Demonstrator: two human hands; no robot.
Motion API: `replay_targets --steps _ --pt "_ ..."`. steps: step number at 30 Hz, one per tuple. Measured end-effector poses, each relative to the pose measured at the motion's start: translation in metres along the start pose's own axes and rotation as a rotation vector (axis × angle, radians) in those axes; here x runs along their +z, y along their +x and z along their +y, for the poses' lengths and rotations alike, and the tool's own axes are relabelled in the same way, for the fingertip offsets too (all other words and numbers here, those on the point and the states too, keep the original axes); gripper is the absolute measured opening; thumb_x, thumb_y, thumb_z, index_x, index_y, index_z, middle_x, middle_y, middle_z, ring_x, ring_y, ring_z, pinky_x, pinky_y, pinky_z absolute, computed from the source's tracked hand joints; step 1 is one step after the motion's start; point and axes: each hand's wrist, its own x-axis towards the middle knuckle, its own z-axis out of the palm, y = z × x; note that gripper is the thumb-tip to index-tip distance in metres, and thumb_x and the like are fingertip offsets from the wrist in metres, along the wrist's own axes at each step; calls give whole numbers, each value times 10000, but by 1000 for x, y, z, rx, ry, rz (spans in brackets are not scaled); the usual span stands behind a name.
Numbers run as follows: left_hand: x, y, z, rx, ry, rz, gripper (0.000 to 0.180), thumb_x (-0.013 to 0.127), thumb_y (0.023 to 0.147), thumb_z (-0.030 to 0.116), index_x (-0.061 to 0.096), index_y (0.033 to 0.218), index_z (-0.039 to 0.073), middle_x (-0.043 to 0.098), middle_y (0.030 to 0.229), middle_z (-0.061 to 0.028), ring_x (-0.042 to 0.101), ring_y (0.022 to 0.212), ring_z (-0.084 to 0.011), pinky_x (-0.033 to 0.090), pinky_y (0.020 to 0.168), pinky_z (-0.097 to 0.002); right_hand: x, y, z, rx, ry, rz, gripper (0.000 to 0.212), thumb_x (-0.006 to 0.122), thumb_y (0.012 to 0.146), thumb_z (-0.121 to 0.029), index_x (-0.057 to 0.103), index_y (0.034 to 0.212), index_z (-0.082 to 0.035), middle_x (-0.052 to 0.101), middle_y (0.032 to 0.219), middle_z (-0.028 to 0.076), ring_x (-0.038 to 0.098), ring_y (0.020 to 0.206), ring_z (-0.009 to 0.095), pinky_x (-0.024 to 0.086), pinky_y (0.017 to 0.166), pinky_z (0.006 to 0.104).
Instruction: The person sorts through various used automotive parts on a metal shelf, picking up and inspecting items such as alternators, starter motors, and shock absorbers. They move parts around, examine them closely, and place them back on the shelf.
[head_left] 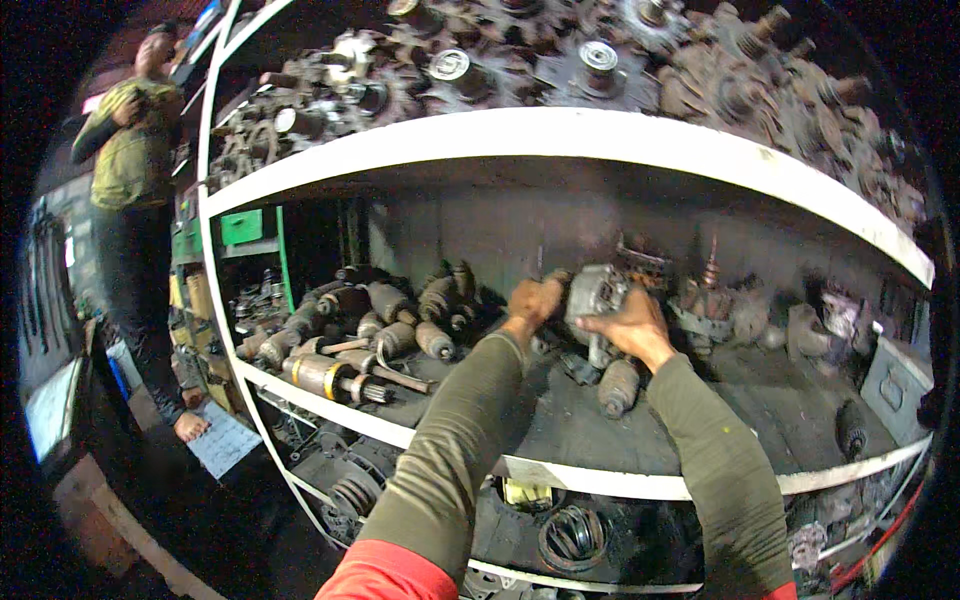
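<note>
A lumpy, rounded, silver-grey metal part (593, 291) is just off the middle of the view, toward three o'clock. It looks a bit dirty, has dark gaps on its three o'clock side, and is held from around four o'clock, its blunt end toward twelve

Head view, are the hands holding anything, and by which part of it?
The right hand holds a grey metal part by its right side. Whether the left hand grips anything cannot be told.
</note>
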Motion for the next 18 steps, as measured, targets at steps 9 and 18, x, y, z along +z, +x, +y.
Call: replay_targets --steps 9,18 --pt "0 5 11 130 252 -96 831 353 919 707 630 1308 26 567 1385 -246 521 1311 -416 404 1081 -443 -23 -18 -40 87 -370 66 938 928 522 -561 619 1227 -26 662 1202 175 645 1113 328 525 967 408" --pt "-7 -89 110 239 -60 -27 784 552 832 613 684 1134 -99 662 1201 -300 613 1152 -406 432 987 -447 -79 -108 -41 -100 -415 465 893 932 523 -338 522 1184 100 534 1196 315 545 1136 463 466 997 492"
